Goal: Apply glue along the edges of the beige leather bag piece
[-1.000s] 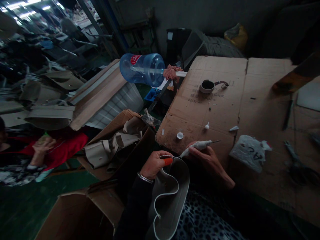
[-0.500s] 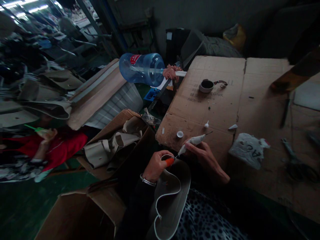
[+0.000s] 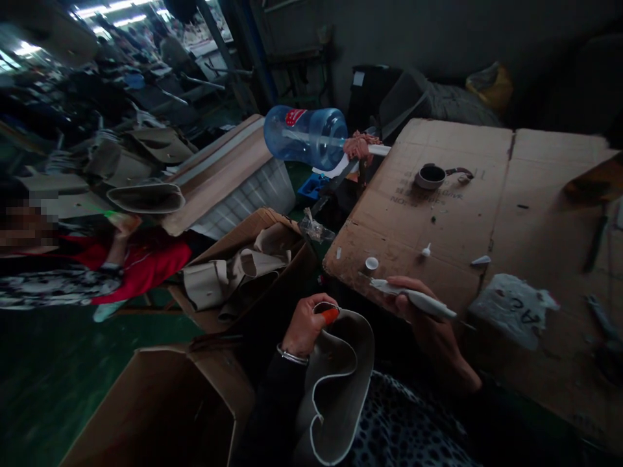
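My left hand is closed on the upper edge of a beige bag piece, which hangs in open curves over my lap. An orange cover sits on a digit of that hand. To the right, my right hand is closed around a white-wrapped tool with a thin tip, held apart from the bag piece over the table edge. Close to that hand, a small white cap and a small white nozzle rest on the cardboard-covered table.
A box of similar beige pieces stands to the left, with another carton nearer me. A blue water jug lies beyond. The table bears a tape roll and a plastic bag. A co-worker in red is at far left.
My right hand has drawn the tool away from the bag piece's edge, rightward, and turned it. The left hand keeps its grip. The whole view has shifted, with surroundings now farther right.
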Demonstrator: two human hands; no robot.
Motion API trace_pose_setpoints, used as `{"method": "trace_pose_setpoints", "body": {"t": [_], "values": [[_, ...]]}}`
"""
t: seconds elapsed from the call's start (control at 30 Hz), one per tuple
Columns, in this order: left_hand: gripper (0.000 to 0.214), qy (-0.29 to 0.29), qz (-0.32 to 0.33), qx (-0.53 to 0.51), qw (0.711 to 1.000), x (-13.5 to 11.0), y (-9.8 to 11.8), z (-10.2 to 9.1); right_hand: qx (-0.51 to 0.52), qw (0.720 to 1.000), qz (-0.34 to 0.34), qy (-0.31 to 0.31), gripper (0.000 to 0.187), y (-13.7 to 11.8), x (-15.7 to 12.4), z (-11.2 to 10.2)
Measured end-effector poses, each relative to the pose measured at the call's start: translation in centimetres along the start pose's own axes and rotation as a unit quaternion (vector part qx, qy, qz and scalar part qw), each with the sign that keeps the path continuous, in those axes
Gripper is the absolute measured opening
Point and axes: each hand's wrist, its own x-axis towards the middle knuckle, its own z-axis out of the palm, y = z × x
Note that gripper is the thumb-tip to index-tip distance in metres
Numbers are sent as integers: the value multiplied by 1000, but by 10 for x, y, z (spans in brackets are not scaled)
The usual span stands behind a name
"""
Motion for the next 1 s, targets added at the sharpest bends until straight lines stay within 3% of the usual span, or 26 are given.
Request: {"method": "trace_pose_setpoints", "body": {"t": [0.3, 0.77, 0.87, 1.0], "values": [[13, 11, 16, -4, 1000, -11, -7, -17, -14, 997, -76, -5, 24, -1, 2, 22], [18, -1, 8, -2, 1000, -17, -5, -21, -28, 997, -58, 32, 25, 9, -2, 23], [11, 36, 23, -16, 999, -17, -7, -21, -36, 997, -55, 33, 24, 9, -2, 21], [8, 149, 76, -41, 985, -23, -1, -36, -45, 995, -86, 35, 19, 5, -3, 24]]}}
